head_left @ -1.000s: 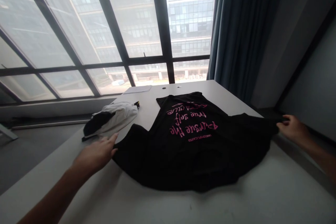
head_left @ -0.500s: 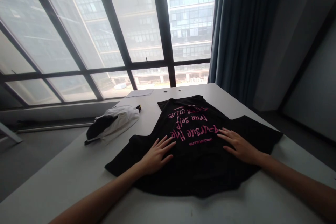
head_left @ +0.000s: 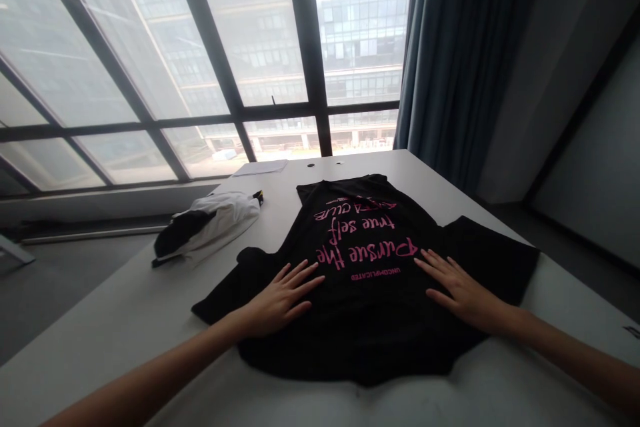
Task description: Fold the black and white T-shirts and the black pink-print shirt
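A black T-shirt with pink lettering lies spread flat on the white table, its print facing up and reading away from me. My left hand rests palm down on the shirt's left chest area, fingers stretched out and apart. On the right side of the print lies my right hand, also flat with its fingers spread. Neither hand holds anything. Both sleeves stick out to the sides.
A folded white and black garment lies on the table to the left of the shirt. A sheet of paper sits near the far edge by the window. A dark curtain hangs at the right.
One second ago my hands held the two sleeve ends out wide. They came inward and were laid flat on the shirt's chest, then slid a little toward me.
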Demonstrator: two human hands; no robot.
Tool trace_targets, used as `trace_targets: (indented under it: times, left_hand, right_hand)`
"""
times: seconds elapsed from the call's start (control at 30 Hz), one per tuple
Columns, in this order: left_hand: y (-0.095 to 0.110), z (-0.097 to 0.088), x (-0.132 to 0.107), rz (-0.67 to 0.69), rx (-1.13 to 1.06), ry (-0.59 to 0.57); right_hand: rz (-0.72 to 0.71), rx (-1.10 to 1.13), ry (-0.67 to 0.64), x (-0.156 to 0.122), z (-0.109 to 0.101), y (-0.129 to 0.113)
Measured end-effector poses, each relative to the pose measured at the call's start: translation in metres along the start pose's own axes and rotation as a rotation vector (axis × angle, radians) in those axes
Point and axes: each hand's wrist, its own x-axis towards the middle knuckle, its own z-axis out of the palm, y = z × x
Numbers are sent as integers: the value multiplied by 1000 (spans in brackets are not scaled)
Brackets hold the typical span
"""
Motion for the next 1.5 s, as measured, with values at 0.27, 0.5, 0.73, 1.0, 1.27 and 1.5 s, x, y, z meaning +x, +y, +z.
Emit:
trace_targets:
  times: [0.27, 0.5, 0.73, 1.0, 1.27, 1.5]
  left_hand:
    - [-28, -46, 17, -374, -66, 301]
    - [19, -57, -25, 5, -368, -181]
    - [55, -21, -32, 250, -291, -64]
    - [76, 2, -28, 409, -45, 141]
    - [63, -38, -38, 210, -497, 7]
    - [70, -61, -27, 263, -706, -370]
  right_hand:
    - [248, -112, 338, 50, -54, 79]
    - [80, 299, -179, 10, -88, 33]
    - [-65, 252, -450, -48, -74, -52]
    - [-289, -44, -183, -53, -47, -56]
    - [-197, 231, -182, -59, -81, -82]
    - [-181, 372, -582, -55, -91, -100]
